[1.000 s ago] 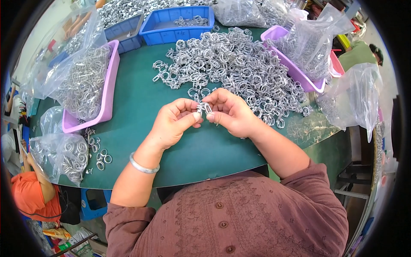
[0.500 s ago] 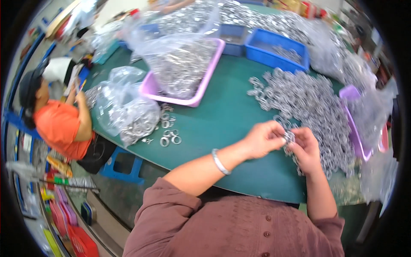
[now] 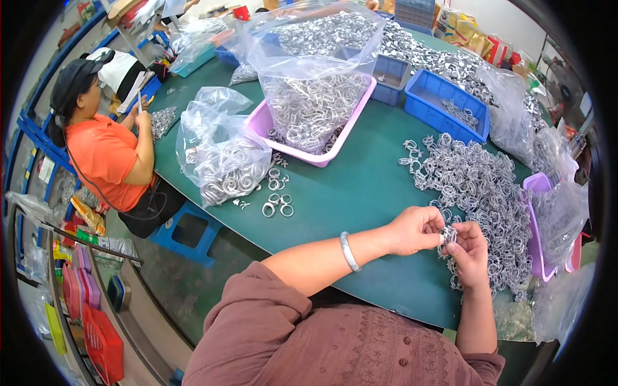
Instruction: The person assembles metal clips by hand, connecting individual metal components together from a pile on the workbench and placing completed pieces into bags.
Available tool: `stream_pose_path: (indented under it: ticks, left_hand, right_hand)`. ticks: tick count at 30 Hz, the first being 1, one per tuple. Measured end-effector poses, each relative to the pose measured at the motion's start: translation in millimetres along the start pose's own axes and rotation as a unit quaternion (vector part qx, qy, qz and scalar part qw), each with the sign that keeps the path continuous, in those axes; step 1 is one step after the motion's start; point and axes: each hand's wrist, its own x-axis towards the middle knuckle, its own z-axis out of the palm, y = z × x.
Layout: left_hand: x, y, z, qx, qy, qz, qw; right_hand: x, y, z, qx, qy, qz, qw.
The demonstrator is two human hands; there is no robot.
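Note:
My left hand (image 3: 413, 233) pinches a small silver metal ring piece (image 3: 447, 237) between thumb and bent fingers. From the other side my right hand (image 3: 471, 255) grips the same piece, thumb toward me; the fingers partly cover it, so its exact form is unclear. Both hands are above the near edge of a large pile of grey metal ring pieces (image 3: 492, 199) on the green table (image 3: 341, 212). To the left, several larger loose metal rings (image 3: 278, 204) lie beside a clear plastic bag (image 3: 225, 164) of rings.
A pink-purple basin (image 3: 328, 157) holds an open plastic bag of metal parts. Behind the pile stands a blue tray (image 3: 444, 106) with a few pieces inside. Another purple basin (image 3: 537, 238) stands at the right. On the left, a person in orange (image 3: 106, 161) works near a blue stool (image 3: 187, 235).
The whole view has shifted, so the table and piles appear farther right and lower. Both hands stay together on the metal ring piece, with their fingers slightly rearranged.

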Motion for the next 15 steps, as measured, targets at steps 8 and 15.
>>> stream_pose_path:
  ticks: [8,15]
  left_hand:
    - [3.3,5.9,-1.7,-0.062,0.003,-0.025,0.998]
    - [5.3,4.3,-2.7,-0.132,-0.003,-0.034,0.991]
  right_hand:
    - [3.6,-0.7,2.8,-0.020,0.030,-0.019,0.999]
    - [3.8,-2.4,4.1,-0.013,0.052,-0.028,0.998]
